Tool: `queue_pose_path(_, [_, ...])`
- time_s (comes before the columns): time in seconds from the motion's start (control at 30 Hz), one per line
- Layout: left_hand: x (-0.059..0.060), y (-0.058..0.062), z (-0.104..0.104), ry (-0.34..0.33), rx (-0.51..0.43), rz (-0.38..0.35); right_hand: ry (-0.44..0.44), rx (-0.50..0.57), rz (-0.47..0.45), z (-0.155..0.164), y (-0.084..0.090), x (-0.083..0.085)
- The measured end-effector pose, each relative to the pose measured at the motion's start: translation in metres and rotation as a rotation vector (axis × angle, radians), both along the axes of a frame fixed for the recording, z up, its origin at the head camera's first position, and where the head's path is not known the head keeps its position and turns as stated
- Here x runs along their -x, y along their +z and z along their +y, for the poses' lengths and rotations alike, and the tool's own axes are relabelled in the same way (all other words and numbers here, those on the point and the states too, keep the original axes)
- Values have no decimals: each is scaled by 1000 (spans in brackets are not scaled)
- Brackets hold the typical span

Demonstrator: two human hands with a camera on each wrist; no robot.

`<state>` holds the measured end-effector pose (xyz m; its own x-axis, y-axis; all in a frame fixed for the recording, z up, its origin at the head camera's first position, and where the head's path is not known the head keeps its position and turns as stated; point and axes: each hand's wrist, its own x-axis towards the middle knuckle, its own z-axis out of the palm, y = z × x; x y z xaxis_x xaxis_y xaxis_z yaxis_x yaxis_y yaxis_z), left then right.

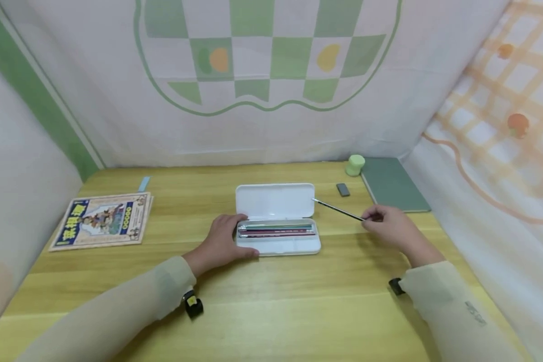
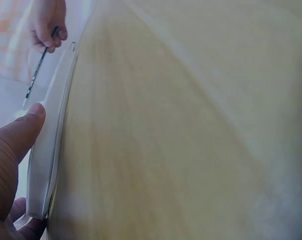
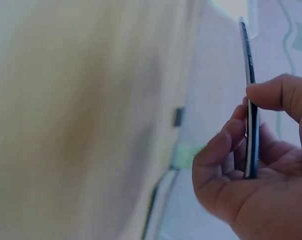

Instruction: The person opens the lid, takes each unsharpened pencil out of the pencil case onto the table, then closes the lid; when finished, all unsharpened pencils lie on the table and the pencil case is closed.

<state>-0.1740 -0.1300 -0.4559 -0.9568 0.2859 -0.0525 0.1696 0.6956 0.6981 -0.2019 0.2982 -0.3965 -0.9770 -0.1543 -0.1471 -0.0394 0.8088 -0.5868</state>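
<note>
- Beige sleeves come from the near side, behind the fingers, over the wooden table.
- Left hand grips the left end of the white pencil case, with thumb spread to the front edge and fingers at the rear; I suppose this keeps the light case from sliding.
- Right hand pinches a dark pencil between thumb and fingers, toward one end, so its long part remains free. Its pale tip points left, close to the lid; I cannot tell whether they touch.
- Several pencils lie lengthwise inside the case, rightward of the left fingers, probably because the space is long and narrow.
- Open lid leans back beyond them, giving free access.
- Booklets lie well left of the left fingers.
- Beyond the right fingers are a small dark block, a green notebook and, just beside it, a pale green jar.
- Farthest hangs a checked cloth.
</note>
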Motion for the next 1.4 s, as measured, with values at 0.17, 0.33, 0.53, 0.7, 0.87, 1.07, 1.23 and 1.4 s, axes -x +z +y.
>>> queue_pose_path(0.17, [0,-2,0,-5,3,-2,-43,-8,-43,13,-8,0])
queue_pose_path(0.33, [-1,-2,0,-6,-2,-8,-72,-40,-55,18,-10,-4])
queue_pose_path(0.53, [1,-3,-1,-17,8,4,-57,-81,-54,23,-10,-3])
queue_pose_path(0.7, [1,-4,0,-19,-1,-3,-28,-91,-83,25,-9,-2])
queue_pose_path(0.87, [0,-3,-1,-11,2,-12,-55,-74,-85,16,-7,-6])
queue_pose_path(1.07, [1,-3,-2,-15,7,-2,-63,-5,-69,-18,-3,-10])
queue_pose_path(1.23, [0,-2,-2,-15,4,4,24,58,-37,-67,-3,-7])
queue_pose_path(1.4, [1,-3,-1,-9,14,-4,110,152,-66,-111,-8,-2])
